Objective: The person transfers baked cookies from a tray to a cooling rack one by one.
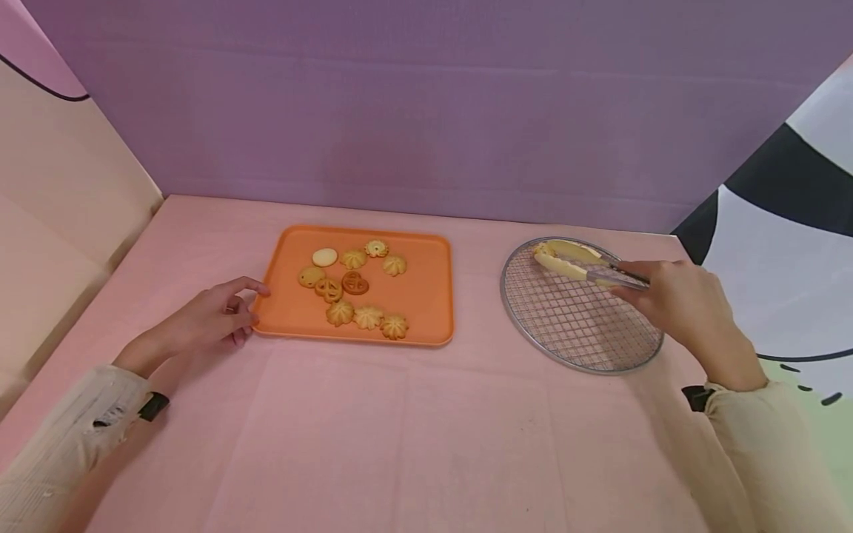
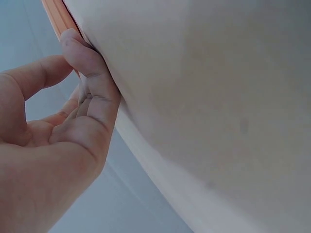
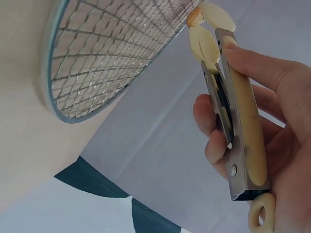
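On the right, my right hand [image 1: 689, 307] grips metal tongs [image 3: 248, 131] with cream-coloured tips. Between those tips is a small golden cookie [image 3: 195, 17], partly covered, over the far left part of a round wire rack [image 1: 573, 318]. My left hand [image 1: 203, 322] is at the near left corner of an orange tray [image 1: 426, 296], its fingertips touching the rim and its fingers loosely bent. Several cookies lie on the tray: ridged swirl ones [image 1: 368, 317], pretzel-shaped ones [image 1: 329, 289], a pale round one [image 1: 324, 257] and a speckled round one [image 1: 311, 277].
A pink cloth [image 1: 400, 429] covers the table. Behind it rises a purple panel [image 1: 426, 111], with a pale panel [image 1: 60, 192] at the left and a patterned one [image 1: 786, 274] at the right. Pink cloth separates tray and rack.
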Available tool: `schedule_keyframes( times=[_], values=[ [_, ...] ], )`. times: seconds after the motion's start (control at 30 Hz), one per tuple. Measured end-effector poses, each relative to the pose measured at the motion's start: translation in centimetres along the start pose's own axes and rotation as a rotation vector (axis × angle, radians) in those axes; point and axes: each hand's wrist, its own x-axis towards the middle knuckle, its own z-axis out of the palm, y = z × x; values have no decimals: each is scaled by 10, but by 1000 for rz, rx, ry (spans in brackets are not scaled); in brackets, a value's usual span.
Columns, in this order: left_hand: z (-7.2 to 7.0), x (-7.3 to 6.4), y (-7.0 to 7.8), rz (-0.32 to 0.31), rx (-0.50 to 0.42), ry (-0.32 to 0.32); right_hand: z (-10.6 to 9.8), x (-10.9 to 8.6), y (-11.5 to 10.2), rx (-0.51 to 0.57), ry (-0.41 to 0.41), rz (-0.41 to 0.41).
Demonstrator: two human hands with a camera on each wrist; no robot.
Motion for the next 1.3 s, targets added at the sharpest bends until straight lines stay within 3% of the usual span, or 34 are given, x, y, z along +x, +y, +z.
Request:
schedule_keyframes(
  times=[0.37, 0.93, 1.3],
  values=[
    [0, 1, -1, 6, -6, 4, 8, 4, 7, 4, -54, 48],
    [2, 0, -2, 1, -10, 17, 8, 2, 6, 30, -24, 44],
    [2, 0, -1, 3, -1, 22, 2, -2, -15, -6, 130, -78]
  ],
)
